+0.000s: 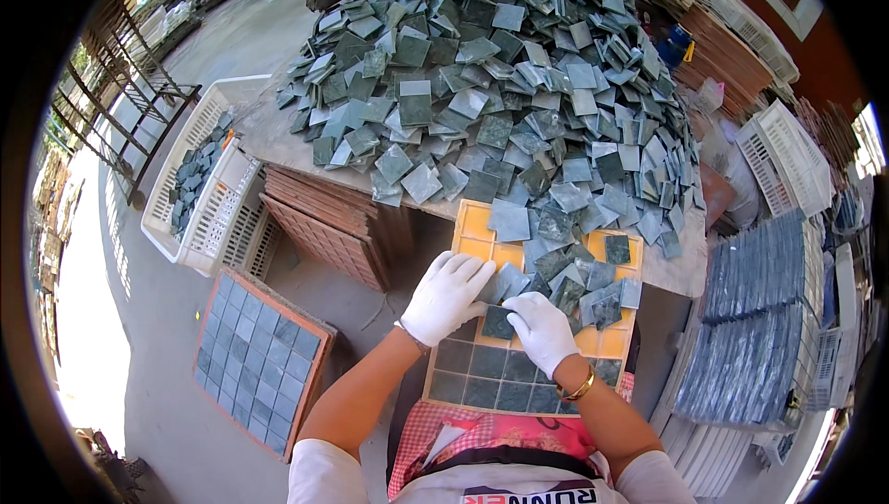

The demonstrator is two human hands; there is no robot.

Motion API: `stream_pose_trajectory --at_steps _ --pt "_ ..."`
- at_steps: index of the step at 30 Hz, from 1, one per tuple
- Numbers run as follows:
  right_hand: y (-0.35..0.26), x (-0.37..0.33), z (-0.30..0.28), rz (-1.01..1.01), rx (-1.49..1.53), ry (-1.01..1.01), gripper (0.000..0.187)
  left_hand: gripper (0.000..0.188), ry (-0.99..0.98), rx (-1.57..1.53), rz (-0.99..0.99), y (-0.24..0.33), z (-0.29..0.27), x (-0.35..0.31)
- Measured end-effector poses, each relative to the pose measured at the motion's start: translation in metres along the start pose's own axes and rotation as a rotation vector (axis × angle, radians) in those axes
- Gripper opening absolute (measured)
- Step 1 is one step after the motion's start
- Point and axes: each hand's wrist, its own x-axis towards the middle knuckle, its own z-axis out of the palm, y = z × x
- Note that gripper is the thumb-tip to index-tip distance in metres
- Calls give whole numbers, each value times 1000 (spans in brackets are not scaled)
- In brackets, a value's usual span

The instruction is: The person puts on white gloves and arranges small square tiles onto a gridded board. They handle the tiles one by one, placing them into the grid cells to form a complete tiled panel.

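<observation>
A yellow grid tray [475, 219] lies in front of me, its nearest rows filled with dark green stone tiles [484, 362]. My right hand [546, 335], in a white glove, has curled fingers at the right edge of a dark square tile [497, 323] just above the filled rows. My left hand [443, 298], also gloved, rests over the tray's left side. Its fingers are stretched toward the loose tiles [558, 261], and its thumb reaches the dark tile's left corner. The loose tiles spill over the tray's far and right parts.
Beyond the tray, a large heap of green-grey tiles [491, 87] covers the table [287, 138]. On the left stand a white crate [199, 254], brown grid trays [324, 240] and a tile-filled tray [255, 347]. Stacked wrapped tile sheets [750, 319] stand at right.
</observation>
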Motion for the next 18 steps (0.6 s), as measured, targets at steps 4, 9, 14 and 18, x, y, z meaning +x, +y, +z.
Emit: stream_pose_trajectory --at_steps 4,9,14,18 --pt "-9 -2 1 27 -99 -70 20 60 7 85 39 -4 3 0" --pt "-19 -7 -1 -88 -251 -109 31 54 179 171 -87 -10 -2 -7" --pt "-28 -7 -12 39 -482 -203 39 57 85 117 -93 -10 -14 -30" --pt "-27 4 -21 -60 -380 -24 43 58 57 58 -9 -9 -9 -37"
